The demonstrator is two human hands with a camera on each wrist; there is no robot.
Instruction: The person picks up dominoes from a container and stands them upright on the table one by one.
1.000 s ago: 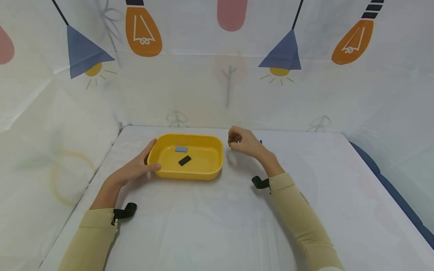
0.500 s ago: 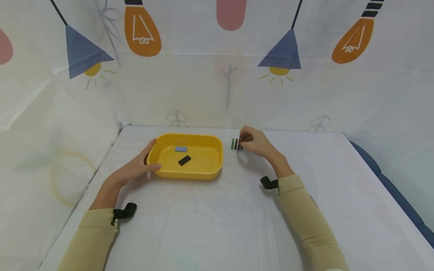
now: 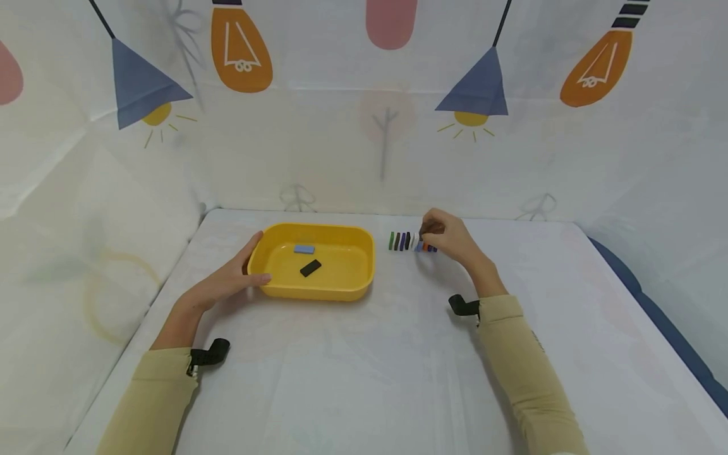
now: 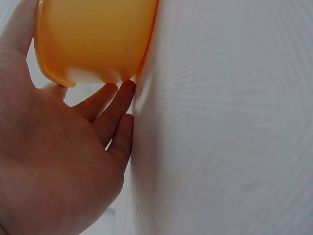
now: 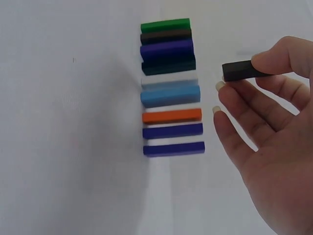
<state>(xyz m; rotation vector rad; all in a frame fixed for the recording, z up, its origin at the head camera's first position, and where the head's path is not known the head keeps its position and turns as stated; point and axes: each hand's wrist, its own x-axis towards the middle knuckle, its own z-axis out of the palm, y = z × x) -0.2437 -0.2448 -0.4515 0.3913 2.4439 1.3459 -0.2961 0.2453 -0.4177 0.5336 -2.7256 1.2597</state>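
Note:
My right hand (image 3: 449, 239) pinches a short black square-sided stick (image 5: 238, 71) between thumb and fingers. It hovers close beside a row of coloured sticks lying parallel on the table. In the right wrist view the row runs from a green stick (image 5: 165, 25) past a white stick (image 5: 169, 80), a light blue stick (image 5: 171, 96) and an orange stick (image 5: 172, 115) to a purple stick (image 5: 173, 149). On the left, my left hand (image 3: 230, 278) grips the end of a yellow tray (image 3: 311, 294), thumb at its near corner. Inside lie a blue stick (image 3: 304, 249) and a black stick (image 3: 310, 268).
A white cloth covers the table (image 3: 341, 373). Behind it hangs a pale curtain (image 3: 330, 145) printed with lamps and bulbs. A dark blue padded edge (image 3: 654, 309) shows past the table's right side.
My right hand has moved rightward along the row with the black stick, uncovering more of the coloured sticks. The left hand and the yellow tray have stayed in place.

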